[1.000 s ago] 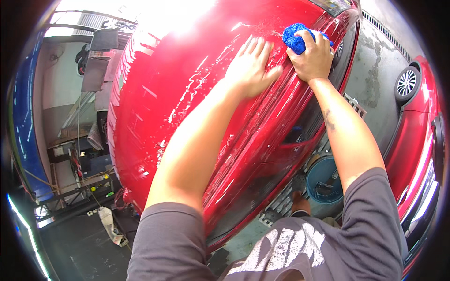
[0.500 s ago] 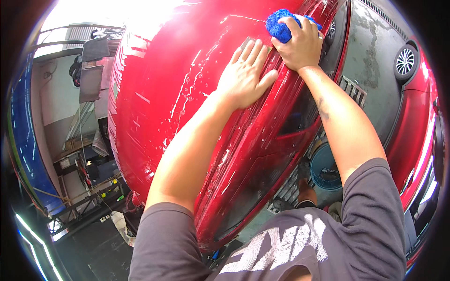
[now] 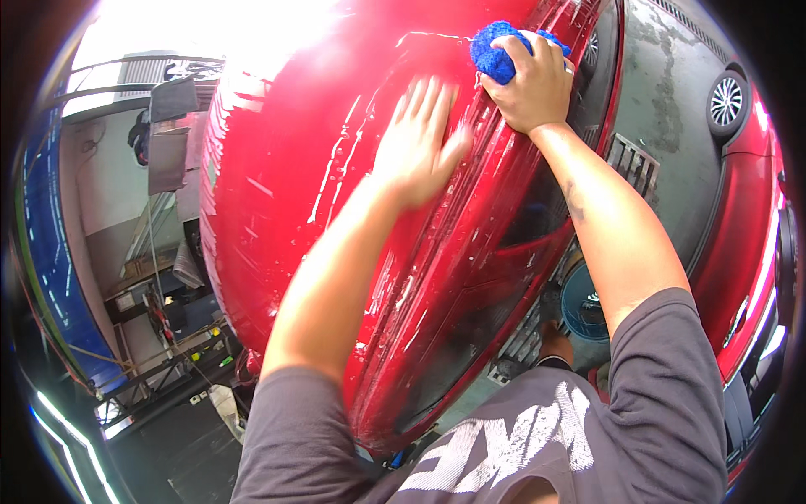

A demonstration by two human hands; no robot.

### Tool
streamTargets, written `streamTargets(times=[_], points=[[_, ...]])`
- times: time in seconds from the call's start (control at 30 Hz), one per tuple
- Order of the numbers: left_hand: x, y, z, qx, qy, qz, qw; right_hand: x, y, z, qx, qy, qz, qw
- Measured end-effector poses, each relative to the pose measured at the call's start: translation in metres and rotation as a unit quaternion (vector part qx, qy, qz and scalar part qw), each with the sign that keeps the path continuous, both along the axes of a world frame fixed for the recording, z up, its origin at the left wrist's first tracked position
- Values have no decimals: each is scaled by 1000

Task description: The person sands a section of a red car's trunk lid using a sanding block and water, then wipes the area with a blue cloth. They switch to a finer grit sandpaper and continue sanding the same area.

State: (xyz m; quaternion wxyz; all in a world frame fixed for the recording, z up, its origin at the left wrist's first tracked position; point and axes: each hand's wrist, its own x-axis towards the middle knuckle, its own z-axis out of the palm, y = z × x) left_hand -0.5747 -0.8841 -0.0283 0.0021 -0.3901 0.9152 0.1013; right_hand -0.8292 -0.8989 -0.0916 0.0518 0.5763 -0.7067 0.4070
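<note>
A wet red car roof [image 3: 277, 176] curves beneath both arms, with streaks and beads of water on it. My left hand [image 3: 417, 147] lies flat on the roof near its right side, fingers stretched out and slightly blurred by motion. Whatever may be under that palm is hidden. Farther ahead and to the right, my right hand [image 3: 537, 88] grips a shaggy blue wash sponge [image 3: 494, 55] at the roof's edge. Blue tufts stick out on both sides of its fingers.
A blue-green bucket [image 3: 583, 307] stands on the floor beside the car, near a metal grating [image 3: 634, 164]. Another red car [image 3: 739, 218] is parked at the right. At the left are a shelf frame with tools [image 3: 168, 328] and a blue panel [image 3: 59, 277].
My left hand has slid back a little and to the left across the roof. My right hand, still holding the sponge, has shifted only slightly left.
</note>
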Motion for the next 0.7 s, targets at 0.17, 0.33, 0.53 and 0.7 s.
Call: streamTargets(times=[0.17, 0.33, 0.53, 0.7], points=[[36, 37, -12, -57, 18, -2, 998, 0, -1, 1, 6, 15, -13, 1000], [182, 267, 87, 169, -146, 93, 970, -2, 0, 11, 17, 7, -8, 1000], [54, 36, 29, -19, -30, 16, 999, 0, -1, 2, -2, -4, -1, 1000], [-16, -52, -8, -58, 76, 30, 995, -1, 0, -1, 3, 2, 9, 1000]])
